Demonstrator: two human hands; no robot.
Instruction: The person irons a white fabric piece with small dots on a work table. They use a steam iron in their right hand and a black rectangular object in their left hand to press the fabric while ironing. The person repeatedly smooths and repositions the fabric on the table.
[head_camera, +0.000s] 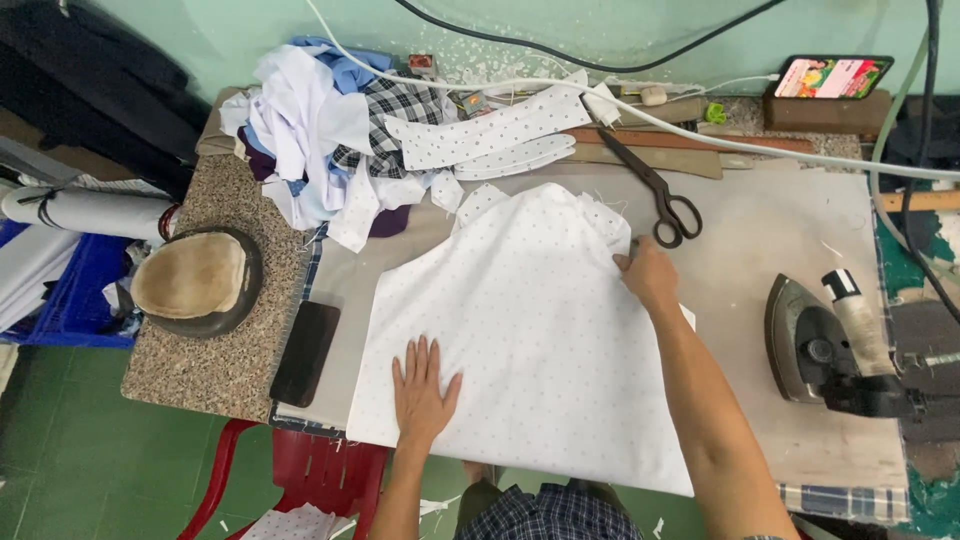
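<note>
**Dotted white fabric pressed flat and pinched at its upper edge**

Spread across the middle of the ironing table (780, 220): a dotted white fabric panel (530, 320), broad along the near edge, narrowing toward the far side. Left hand (422, 388) laid flat on the panel's lower left part, fingers spread, palm down, grasping nothing. Right hand (648, 275) at the panel's upper right edge, fingers curled and pinching the cloth there, forearm slanting over the panel's right side.

Just beyond the panel's upper right corner, black-handled scissors (655, 190), blades pointing away toward the wall, handles near the right hand. Farther beyond the panel, long dotted collar pieces (490, 135) stacked side by side, with wooden strips (680, 150) to their right. Up and left of the panel, a heap of mixed cloth scraps (320, 130) in white, blue and check. Left of the panel, a flat black block (305, 352) lying on the table's edge, and farther left a rounded padded pressing form (195, 280) on a speckled stone slab (215, 370). Well to the right of the panel, an iron (815, 345) standing on its heel, with a white cable (760, 140) crossing the table's far side. At the wall, far right of the panel, a phone (832, 76) with a lit screen.
</note>
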